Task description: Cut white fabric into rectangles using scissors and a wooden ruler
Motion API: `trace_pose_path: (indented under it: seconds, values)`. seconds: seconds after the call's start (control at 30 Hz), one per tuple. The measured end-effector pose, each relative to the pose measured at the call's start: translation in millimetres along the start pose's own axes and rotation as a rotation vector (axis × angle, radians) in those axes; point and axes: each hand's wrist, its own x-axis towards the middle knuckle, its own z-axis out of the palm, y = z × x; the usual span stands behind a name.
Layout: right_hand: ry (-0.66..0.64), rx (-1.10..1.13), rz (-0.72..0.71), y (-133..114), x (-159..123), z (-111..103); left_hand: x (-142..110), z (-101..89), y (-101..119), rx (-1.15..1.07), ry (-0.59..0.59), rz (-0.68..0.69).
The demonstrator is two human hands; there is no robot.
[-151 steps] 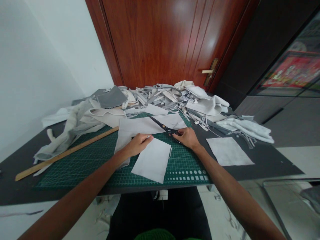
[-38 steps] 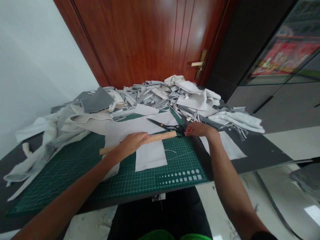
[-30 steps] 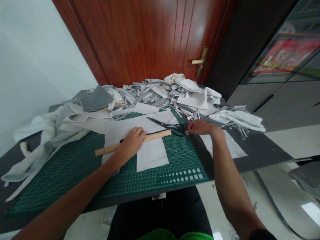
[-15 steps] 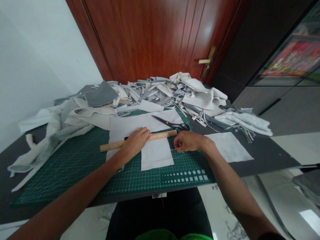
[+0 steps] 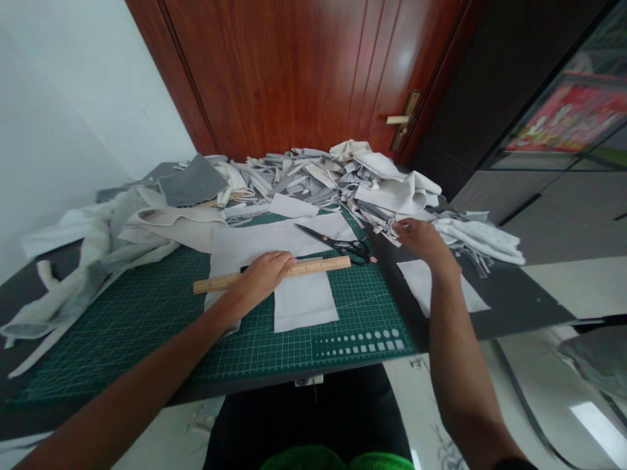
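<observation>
My left hand (image 5: 264, 275) is closed on a wooden ruler (image 5: 321, 265) on the cutting mat, its fingertips pressed together near the middle. Under and in front of the ruler lies a white fabric piece (image 5: 304, 303); a longer white fabric strip (image 5: 235, 245) stretches behind it. My right hand (image 5: 418, 238) is at the front edge of the scrap heap, right of the mat, with its fingers drawn together. Whatever they pinch is too small to make out. Black-handled scissors (image 5: 337, 244) rest on the long strip and mat, blades pointing left.
The green cutting mat (image 5: 360, 307) covers much of the dark table (image 5: 519, 297). A heap of grey and white scraps (image 5: 313, 176) lines the back before a wooden door. Bunched cloth (image 5: 93, 261) lies left. A white fabric rectangle (image 5: 467, 295) is partly behind my right forearm.
My right hand has moved from beside the ruler's right end, rightwards and away from me, to the scraps. My left hand stays on the ruler.
</observation>
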Motion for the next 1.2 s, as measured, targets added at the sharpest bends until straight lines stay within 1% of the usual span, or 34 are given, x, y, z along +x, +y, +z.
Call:
trace_pose_path:
  seconds: [0.07, 0.13, 0.2, 0.27, 0.37, 0.47, 0.63, 0.73, 0.8, 0.9, 0.97, 1.03, 1.13, 1.2]
  values:
    - [-0.203, 0.034, -0.081, 1, 0, 7, -3, -2.3, 6, -0.089, -0.041, -0.043]
    - [-0.389, 0.079, -0.157, -1, -1, 12, -5, -2.3, 12, -0.183, -0.088, -0.057]
    - [-0.501, 0.109, -0.183, -4, -2, 16, -6, -0.2, 17, -0.255, -0.115, -0.039]
    - [-0.539, 0.117, -0.194, -8, -2, 17, -8, 3.3, 21, -0.294, -0.117, -0.015]
    - [-0.54, 0.1, -0.222, -14, -4, 17, -10, 7.7, 23, -0.319, -0.098, -0.001]
    - [-0.531, 0.064, -0.233, -19, -5, 17, -13, 8.0, 28, -0.344, -0.097, -0.018]
    - [-0.521, 0.007, -0.212, -22, -5, 19, -18, 6.9, 42, -0.386, -0.138, -0.029]
    - [-0.53, 0.002, -0.216, -22, -5, 19, -20, 9.3, 47, -0.388, -0.155, 0.006]
    - [-0.531, 0.012, -0.227, -22, -5, 18, -20, 9.3, 47, -0.407, -0.149, 0.054]
    - [-0.514, 0.02, -0.22, -24, -7, 14, -19, 3.5, 44, -0.413, -0.095, 0.14]
    - [-0.453, 0.026, -0.212, -25, -10, 10, -20, -3.3, 41, -0.356, -0.027, 0.162]
    - [-0.341, 0.065, -0.231, -27, -12, 7, -29, -10.7, 38, -0.246, 0.042, 0.146]
    - [-0.188, 0.215, -0.307, -34, -18, 3, -58, -19.6, 31, -0.007, 0.108, 0.099]
    - [-0.154, 0.378, -0.376, -48, -25, 2, -85, -22.6, 25, 0.136, 0.11, 0.066]
